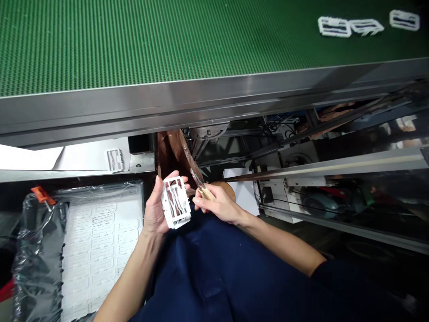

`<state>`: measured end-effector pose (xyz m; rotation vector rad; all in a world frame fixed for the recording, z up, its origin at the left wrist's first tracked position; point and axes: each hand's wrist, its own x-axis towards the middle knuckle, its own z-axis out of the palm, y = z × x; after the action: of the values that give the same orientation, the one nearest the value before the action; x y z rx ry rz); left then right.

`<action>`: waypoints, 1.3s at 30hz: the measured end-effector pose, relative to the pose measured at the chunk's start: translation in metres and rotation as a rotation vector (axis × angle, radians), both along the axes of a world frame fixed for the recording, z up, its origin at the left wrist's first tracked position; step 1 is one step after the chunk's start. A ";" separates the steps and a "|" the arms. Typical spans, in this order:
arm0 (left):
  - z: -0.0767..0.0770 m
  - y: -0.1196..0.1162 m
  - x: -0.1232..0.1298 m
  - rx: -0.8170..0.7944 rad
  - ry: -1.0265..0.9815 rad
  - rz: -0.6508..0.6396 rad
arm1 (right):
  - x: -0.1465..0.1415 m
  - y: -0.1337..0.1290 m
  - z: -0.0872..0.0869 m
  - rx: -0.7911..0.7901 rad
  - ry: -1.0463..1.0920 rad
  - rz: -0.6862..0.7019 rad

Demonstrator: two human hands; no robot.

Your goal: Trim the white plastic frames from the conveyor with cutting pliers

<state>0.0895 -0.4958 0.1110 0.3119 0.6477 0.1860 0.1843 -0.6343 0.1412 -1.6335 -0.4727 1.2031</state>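
My left hand [157, 210] grips a white plastic frame [183, 197] with wavy bars and cut-out slots, held tilted in front of my lap. Closed around the pale yellow handles of a pair of nippers [206, 192], my right hand [217, 203] is just right of the frame. The nippers' metal jaws point up and to the left, apart from the frame. Below both hands is a dark blue garment [201, 268]. Another white plastic frame [114, 160] lies on a white-covered ledge at the left.
A green ribbed conveyor belt [150, 40] with a metal edge [214, 91] runs across the top, carrying several white frames [335, 27] at right. A plastic-lined box [36, 250] of flat white parts stands at left, an orange-handled tool [43, 196] on its rim. Brown film [172, 147] hangs beneath the belt.
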 end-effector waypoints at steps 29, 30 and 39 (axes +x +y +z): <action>-0.020 0.014 0.007 0.012 0.275 -0.176 | 0.021 -0.002 -0.033 0.286 0.836 -0.265; -0.020 0.014 0.008 0.001 0.280 -0.176 | 0.021 0.000 -0.032 0.272 0.797 -0.257; -0.026 0.009 0.022 0.081 0.279 0.112 | -0.017 0.040 -0.019 -0.269 -0.523 0.013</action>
<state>0.1117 -0.4871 0.0852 0.3838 0.9361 0.2798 0.1668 -0.5942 0.1227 -2.1918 -0.6655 0.8638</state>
